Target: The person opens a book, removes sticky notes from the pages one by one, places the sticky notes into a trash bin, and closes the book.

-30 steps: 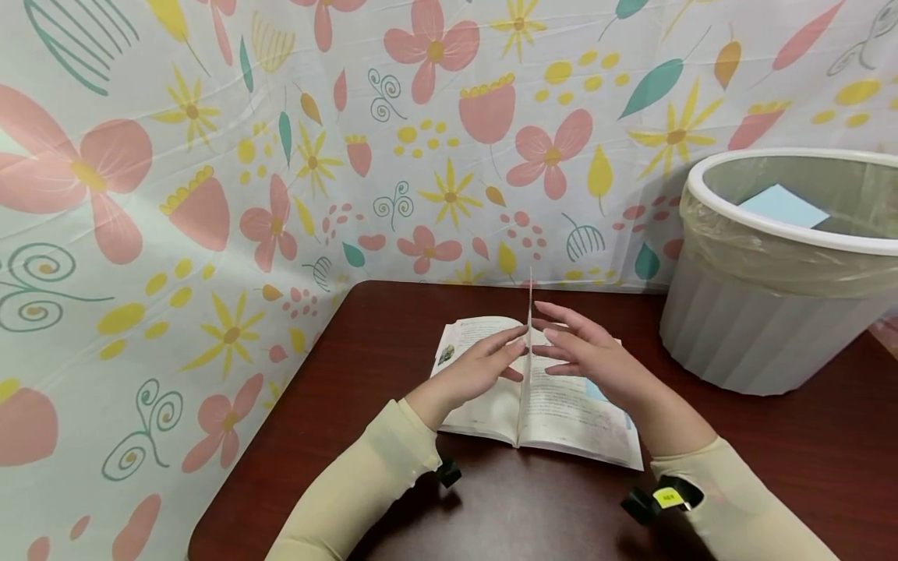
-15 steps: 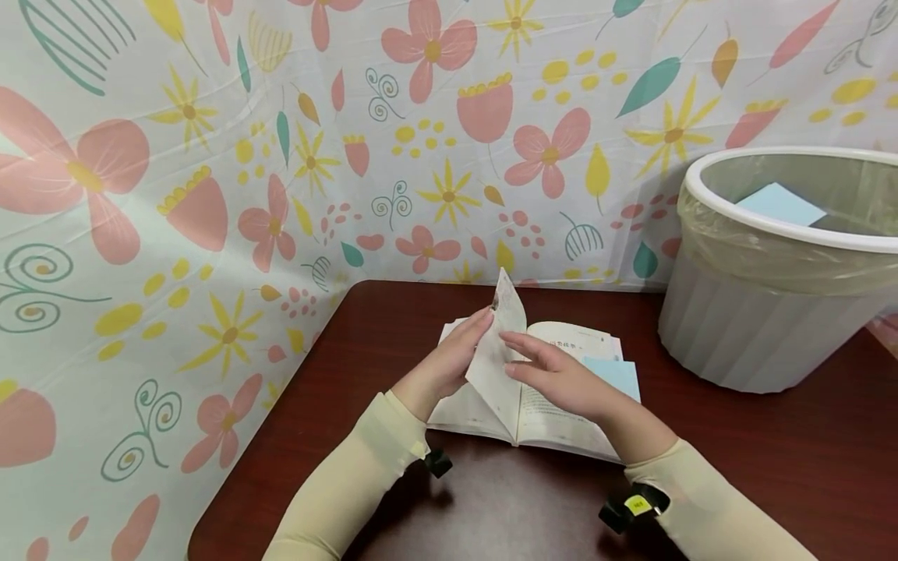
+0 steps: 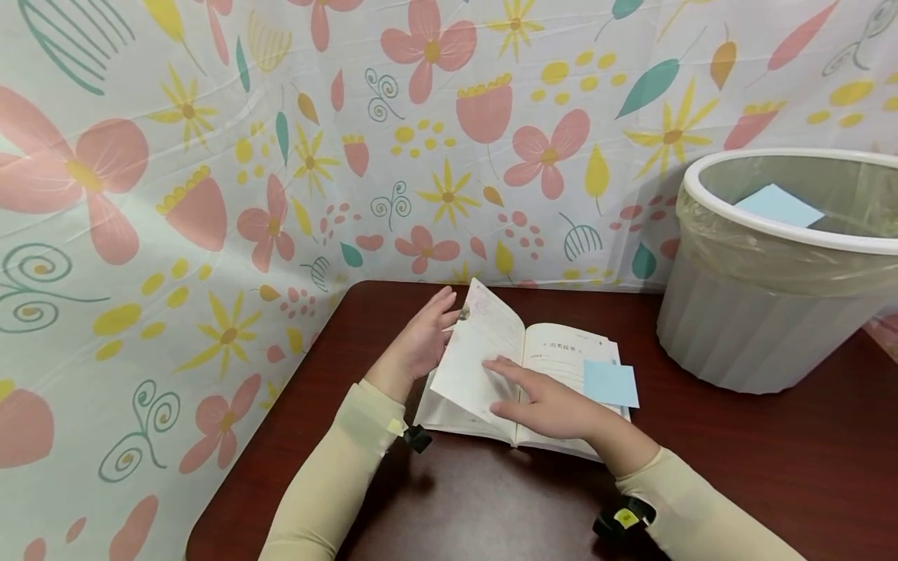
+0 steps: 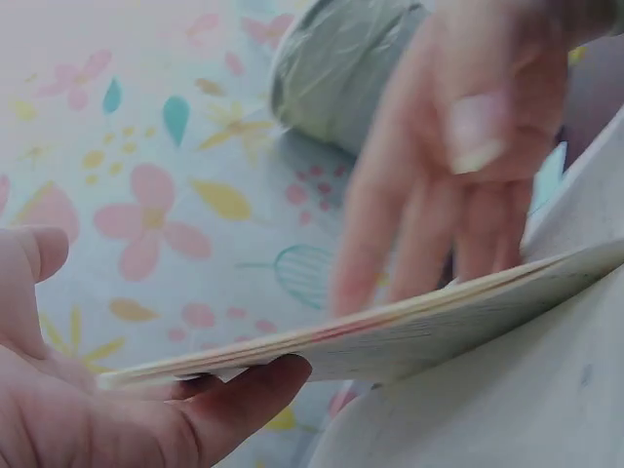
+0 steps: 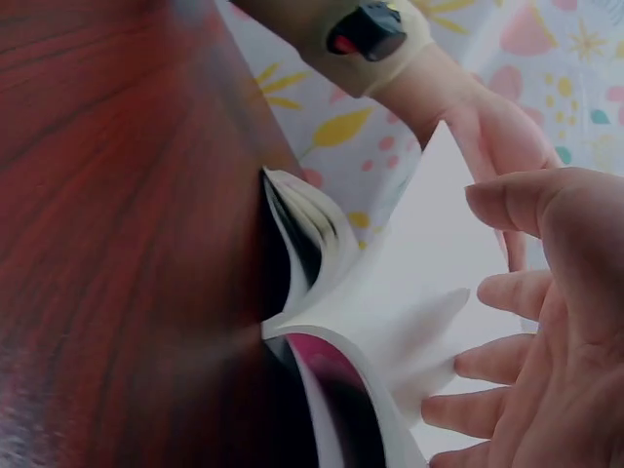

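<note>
An open book lies on the dark red table, a few of its leaves raised and slanting toward the left. My left hand is at their outer edge. In the left wrist view its fingers lie under the leaves, with the thumb standing apart. My right hand reaches over the book from the right, fingers spread, fingertips right at the raised leaf's upper face. A light blue sticky note sits on the right page and sticks out past its edge.
A grey waste bin with a plastic liner stands at the right, a light blue paper inside it. A flower-patterned curtain hangs behind and left of the table. Dark wrist cameras sit on both cuffs.
The raised leaves have swung from upright over to the left. Both hands have moved left with them. The right page and the sticky note, earlier mostly covered by the right hand, now show.
</note>
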### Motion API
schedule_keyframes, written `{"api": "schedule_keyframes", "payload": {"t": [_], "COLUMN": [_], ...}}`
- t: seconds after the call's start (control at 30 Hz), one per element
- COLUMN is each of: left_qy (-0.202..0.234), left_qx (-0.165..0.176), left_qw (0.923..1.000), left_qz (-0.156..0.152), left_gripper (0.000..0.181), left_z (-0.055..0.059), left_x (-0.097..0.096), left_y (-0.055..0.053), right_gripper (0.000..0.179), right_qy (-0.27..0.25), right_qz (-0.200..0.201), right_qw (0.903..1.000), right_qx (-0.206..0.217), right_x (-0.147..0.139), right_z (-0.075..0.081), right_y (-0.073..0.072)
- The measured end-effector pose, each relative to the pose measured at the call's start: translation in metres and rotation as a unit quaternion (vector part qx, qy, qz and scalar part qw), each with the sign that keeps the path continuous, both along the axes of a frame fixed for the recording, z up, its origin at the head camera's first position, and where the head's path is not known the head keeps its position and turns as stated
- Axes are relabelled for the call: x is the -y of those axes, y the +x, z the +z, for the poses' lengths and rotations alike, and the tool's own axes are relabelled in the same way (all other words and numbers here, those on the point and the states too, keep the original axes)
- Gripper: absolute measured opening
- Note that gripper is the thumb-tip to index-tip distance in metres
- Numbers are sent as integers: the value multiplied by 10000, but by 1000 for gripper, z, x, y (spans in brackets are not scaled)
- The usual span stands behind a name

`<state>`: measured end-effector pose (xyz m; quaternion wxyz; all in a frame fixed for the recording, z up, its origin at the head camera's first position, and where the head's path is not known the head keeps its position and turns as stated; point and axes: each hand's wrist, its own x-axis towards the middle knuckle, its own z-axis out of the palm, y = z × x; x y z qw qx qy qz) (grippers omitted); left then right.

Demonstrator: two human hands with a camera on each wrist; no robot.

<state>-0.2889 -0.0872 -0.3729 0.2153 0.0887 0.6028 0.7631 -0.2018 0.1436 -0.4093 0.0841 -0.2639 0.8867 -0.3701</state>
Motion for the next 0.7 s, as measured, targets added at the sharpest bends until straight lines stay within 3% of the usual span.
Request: {"api": "schedule_keyframes", "payload": {"t": [0.27, 0.53, 0.7], "left_qy": [-151, -962, -1232], "left_qx": [10, -148, -56], "left_qw": [9996, 9948, 9916], "left_qz": [237, 286, 401], "left_gripper": [71, 67, 64], "left_z": [-5, -21, -32], "left_x": [18, 18, 22], "left_y": [-12, -19, -26], "right_gripper": [62, 55, 52], "right_qy": [398, 685, 856], "right_qz": [233, 568, 700], "right_qw": [9989, 9947, 9916], "right_qx": [-114, -507, -669], "right_x": [4, 2, 1], "right_z": [-10, -16, -18], "right_y": [5, 7, 7]}}
